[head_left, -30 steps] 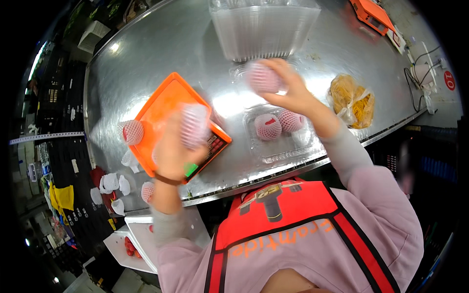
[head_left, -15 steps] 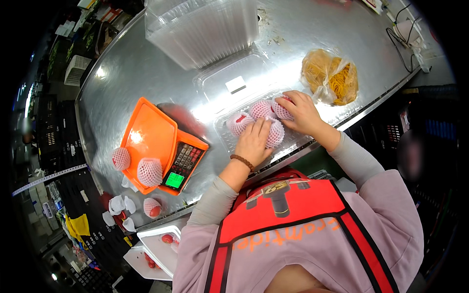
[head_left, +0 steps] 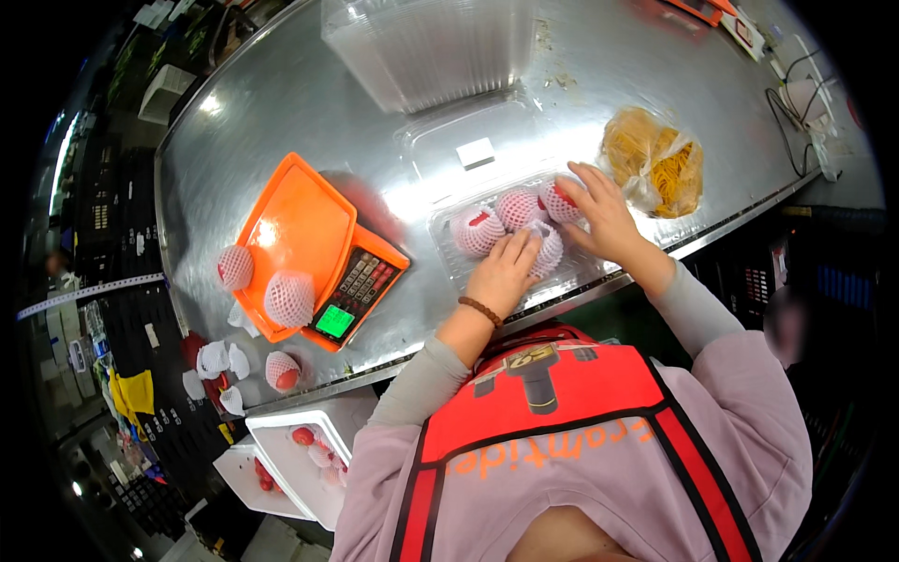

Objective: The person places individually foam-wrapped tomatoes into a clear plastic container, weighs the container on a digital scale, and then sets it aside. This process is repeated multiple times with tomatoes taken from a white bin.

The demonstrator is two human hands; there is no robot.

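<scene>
Several red fruits in white foam nets sit in a clear plastic tray (head_left: 452, 266) near the table's front edge. Round the nearest netted fruit (head_left: 547, 248) my left hand (head_left: 500, 276) is curled, fingers on top and thumb at its near side. Beside the right-hand netted fruit (head_left: 559, 200) is my right hand (head_left: 613, 225), its fingers spread apart and its fingertips at the net. Two more, the left netted fruit (head_left: 476, 230) and the middle netted fruit (head_left: 517, 208), lie against these. The tray's lid (head_left: 426, 155) is folded back flat, with a white label on it.
On the left stands an orange scale (head_left: 314, 211) with netted fruits on and beside its pan. Stacked clear containers (head_left: 435, 51) are at the back; a bag of rubber bands (head_left: 655, 161) lies right. Below the table's left edge are white foam boxes (head_left: 281, 433) with fruit.
My right hand's fingers have spread and drawn back a little, baring more of the right-hand fruit. My left hand stays on the nearest fruit. The whole view has shifted slightly.
</scene>
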